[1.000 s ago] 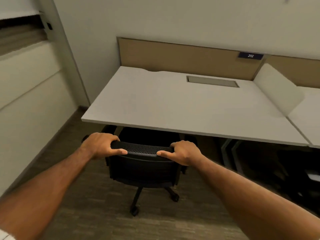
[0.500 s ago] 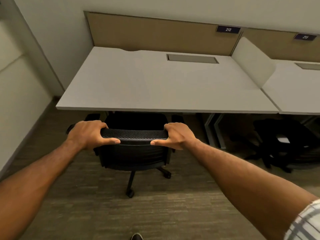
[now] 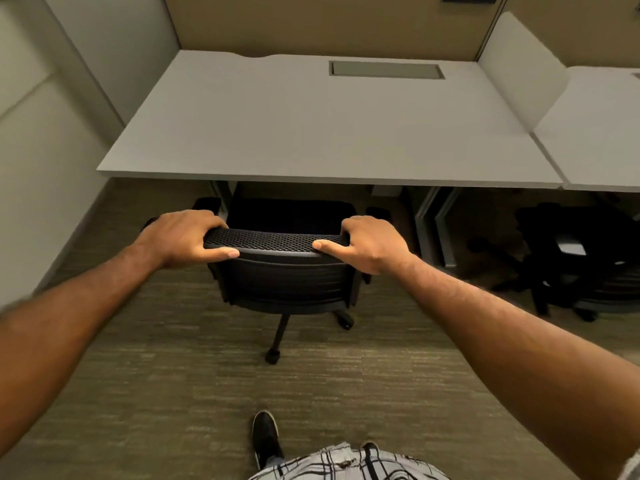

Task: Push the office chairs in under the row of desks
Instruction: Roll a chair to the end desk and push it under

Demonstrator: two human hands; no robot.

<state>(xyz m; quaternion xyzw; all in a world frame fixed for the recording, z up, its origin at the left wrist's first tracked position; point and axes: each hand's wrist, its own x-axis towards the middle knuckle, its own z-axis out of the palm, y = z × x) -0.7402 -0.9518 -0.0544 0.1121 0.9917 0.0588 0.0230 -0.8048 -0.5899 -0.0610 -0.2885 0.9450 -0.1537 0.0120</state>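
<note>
1. The left hand [image 3: 180, 237] grips the left end of the mesh backrest of the black office chair [image 3: 284, 282]. Its fingers [image 3: 204, 221] curl over the far side of the top rim, and the thumb lies along the near side.
2. The right hand [image 3: 372, 245] holds the right end the same way, with its fingers wrapped over the rim and the thumb pointing inward along it.
3. The chair stands between and below the fingers. Its seat lies just beyond them, reaching the front edge of the white tabletop [image 3: 311, 126]. The backrest and castor base are on the near side of that edge.
4. Well beyond the fingers, a grey rectangular recess [image 3: 385, 69] is set into the tabletop near its back. Whether anything lies in it cannot be told.
5. Right of the right fingers, a second chair [image 3: 571, 258] sits in shadow under the neighbouring tabletop [image 3: 595, 133].
6. Nearer than the fingers, a dark shoe [image 3: 265, 434] rests on the carpet [image 3: 156, 393].
</note>
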